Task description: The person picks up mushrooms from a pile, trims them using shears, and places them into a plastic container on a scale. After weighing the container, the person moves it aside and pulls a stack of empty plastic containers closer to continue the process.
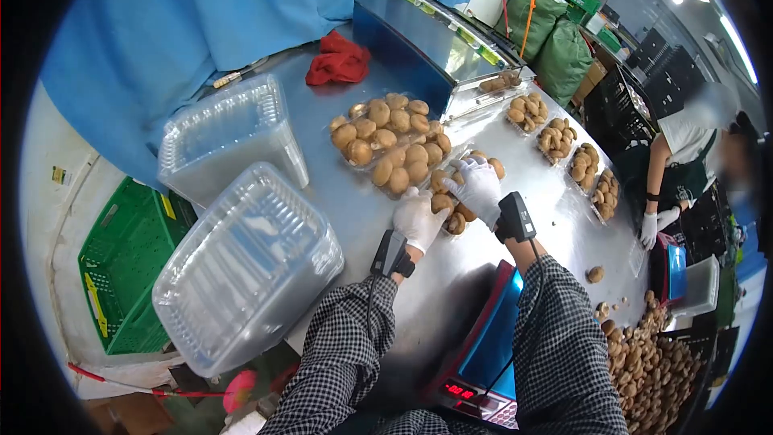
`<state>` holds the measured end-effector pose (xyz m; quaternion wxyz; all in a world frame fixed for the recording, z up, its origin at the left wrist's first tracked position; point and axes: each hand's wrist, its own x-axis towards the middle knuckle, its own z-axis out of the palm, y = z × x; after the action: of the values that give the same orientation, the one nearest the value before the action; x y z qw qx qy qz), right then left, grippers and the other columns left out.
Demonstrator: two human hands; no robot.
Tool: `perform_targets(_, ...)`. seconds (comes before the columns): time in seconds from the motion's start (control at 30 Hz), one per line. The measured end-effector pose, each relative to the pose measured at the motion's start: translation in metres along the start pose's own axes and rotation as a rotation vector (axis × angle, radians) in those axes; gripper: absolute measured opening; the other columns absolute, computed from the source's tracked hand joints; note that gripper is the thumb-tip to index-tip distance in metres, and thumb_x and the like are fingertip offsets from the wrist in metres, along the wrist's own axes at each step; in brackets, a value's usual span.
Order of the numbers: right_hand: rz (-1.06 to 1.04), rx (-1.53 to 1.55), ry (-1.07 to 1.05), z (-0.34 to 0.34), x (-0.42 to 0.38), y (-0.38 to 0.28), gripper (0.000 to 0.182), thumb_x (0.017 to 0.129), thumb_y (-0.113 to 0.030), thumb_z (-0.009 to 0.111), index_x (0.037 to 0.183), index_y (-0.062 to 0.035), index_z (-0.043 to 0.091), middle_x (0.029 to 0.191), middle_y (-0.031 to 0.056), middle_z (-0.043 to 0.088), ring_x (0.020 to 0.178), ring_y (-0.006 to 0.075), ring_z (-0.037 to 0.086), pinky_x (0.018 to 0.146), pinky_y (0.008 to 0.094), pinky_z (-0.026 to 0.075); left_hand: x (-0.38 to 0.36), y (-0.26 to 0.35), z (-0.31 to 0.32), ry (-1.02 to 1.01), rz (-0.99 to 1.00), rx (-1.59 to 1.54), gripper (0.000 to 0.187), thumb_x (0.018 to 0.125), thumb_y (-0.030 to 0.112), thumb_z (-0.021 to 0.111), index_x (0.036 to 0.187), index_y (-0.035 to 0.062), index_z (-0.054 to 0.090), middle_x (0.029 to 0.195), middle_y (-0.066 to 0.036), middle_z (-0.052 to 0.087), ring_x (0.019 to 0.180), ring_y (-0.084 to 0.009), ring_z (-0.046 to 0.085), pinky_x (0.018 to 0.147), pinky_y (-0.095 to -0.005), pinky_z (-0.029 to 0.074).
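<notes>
Both my hands wear white gloves and grip a clear plastic tray of brown mushrooms point(440, 183) over the steel table. My left hand point(416, 220) is closed at its near left side, and my right hand point(477, 187) wraps its far right side. The gloves hide much of the tray's rim. Just beyond, other filled mushroom trays point(391, 118) stand close together. A scale point(491, 354) with a blue top and red lit digits sits in front of me, below my right forearm.
Two stacks of clear empty trays point(250, 266) stand at left, above a green crate point(133, 262). A metal-topped machine point(435, 32) is at the back, near a red cloth point(338, 59). Several filled trays point(555, 139) line the right; loose mushrooms point(652, 370) and a gloved co-worker point(684, 153) are beyond.
</notes>
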<state>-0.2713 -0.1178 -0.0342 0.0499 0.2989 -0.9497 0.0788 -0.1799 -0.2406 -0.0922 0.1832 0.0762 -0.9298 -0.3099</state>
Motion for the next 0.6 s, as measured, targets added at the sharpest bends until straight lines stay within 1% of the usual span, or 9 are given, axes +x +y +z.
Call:
perform_targets(0.07,-0.011,0.009,-0.048,0.008,0.009,0.002,0.047,0.083,-0.041,0.064,0.116,-0.0075,0.063,0.111,0.0159,0.064,0.116,0.0348,0.051,0.097,0.0441,0.040,0.000,-0.002,0.004,-0.018,-0.013,-0.054,0.041,0.066,0.034,0.080,0.092,0.0054,0.065,0.091,-0.014,0.060,0.084,-0.0312,0.062,0.074,-0.0408,0.050)
perform_targets(0.13,-0.119,-0.061,-0.088,0.016,0.011,0.004,0.047,0.081,-0.040,0.066,0.115,-0.0075,0.063,0.110,0.0160,0.064,0.114,0.0336,0.052,0.096,0.0428,0.040,0.000,-0.004,0.004,-0.026,-0.024,-0.063,0.040,0.066,0.031,0.080,0.092,0.0054,0.065,0.092,-0.014,0.060,0.085,-0.0312,0.061,0.075,-0.0407,0.050)
perform_targets(0.2,-0.107,-0.028,-0.075,0.018,0.009,0.005,0.045,0.078,-0.037,0.069,0.112,-0.0076,0.063,0.109,0.0158,0.063,0.111,0.0328,0.053,0.096,0.0418,0.040,-0.002,-0.005,0.005,-0.035,-0.031,-0.074,0.039,0.065,0.028,0.081,0.092,0.0055,0.065,0.093,-0.014,0.059,0.086,-0.0312,0.061,0.076,-0.0406,0.050)
perform_targets(0.27,-0.091,0.049,-0.099,0.017,0.008,0.006,0.045,0.076,-0.034,0.070,0.111,-0.0076,0.063,0.108,0.0155,0.063,0.109,0.0326,0.054,0.095,0.0419,0.039,-0.002,-0.009,0.004,-0.022,-0.026,-0.191,0.037,0.065,0.023,0.081,0.093,0.0055,0.065,0.095,-0.014,0.058,0.086,-0.0317,0.060,0.077,-0.0415,0.049)
perform_targets(0.33,-0.113,0.039,-0.058,0.016,0.002,0.009,0.045,0.075,-0.030,0.071,0.113,-0.0076,0.061,0.109,0.0149,0.062,0.109,0.0332,0.054,0.097,0.0420,0.039,-0.003,-0.015,0.007,0.008,-0.006,-0.204,0.033,0.067,0.020,0.080,0.093,0.0059,0.064,0.092,-0.012,0.057,0.082,-0.0294,0.060,0.075,-0.0400,0.050)
perform_targets(0.4,-0.289,0.091,-0.007,0.007,-0.003,0.016,0.047,0.075,-0.026,0.071,0.117,-0.0091,0.059,0.109,0.0143,0.062,0.109,0.0335,0.054,0.098,0.0428,0.038,-0.003,-0.021,0.007,-0.045,-0.036,-0.352,0.030,0.070,0.018,0.079,0.092,0.0058,0.063,0.089,-0.010,0.056,0.077,-0.0257,0.059,0.072,-0.0368,0.050)
perform_targets(0.43,-0.336,0.093,0.018,0.007,-0.006,0.019,0.049,0.074,-0.022,0.070,0.120,-0.0112,0.058,0.111,0.0134,0.061,0.110,0.0332,0.053,0.099,0.0439,0.039,-0.004,-0.022,0.007,-0.031,-0.008,-0.332,0.027,0.071,0.016,0.078,0.092,0.0058,0.062,0.087,-0.008,0.055,0.073,-0.0221,0.058,0.069,-0.0340,0.051)
perform_targets(0.57,-0.263,0.155,-0.101,-0.002,-0.012,0.019,0.052,0.071,-0.015,0.073,0.121,-0.0111,0.058,0.119,0.0129,0.059,0.117,0.0326,0.051,0.102,0.0420,0.039,-0.004,-0.023,0.005,-0.057,-0.013,-0.361,0.028,0.071,0.016,0.078,0.092,0.0058,0.062,0.088,-0.007,0.055,0.072,-0.0204,0.057,0.069,-0.0332,0.051)
perform_targets(0.6,-0.304,0.133,-0.077,-0.002,-0.012,0.020,0.049,0.073,-0.016,0.071,0.120,-0.0110,0.058,0.116,0.0123,0.060,0.113,0.0321,0.053,0.098,0.0420,0.042,-0.003,-0.023,0.004,-0.080,-0.034,-0.388,0.027,0.072,0.015,0.077,0.092,0.0057,0.062,0.088,-0.007,0.055,0.072,-0.0195,0.057,0.069,-0.0327,0.051)
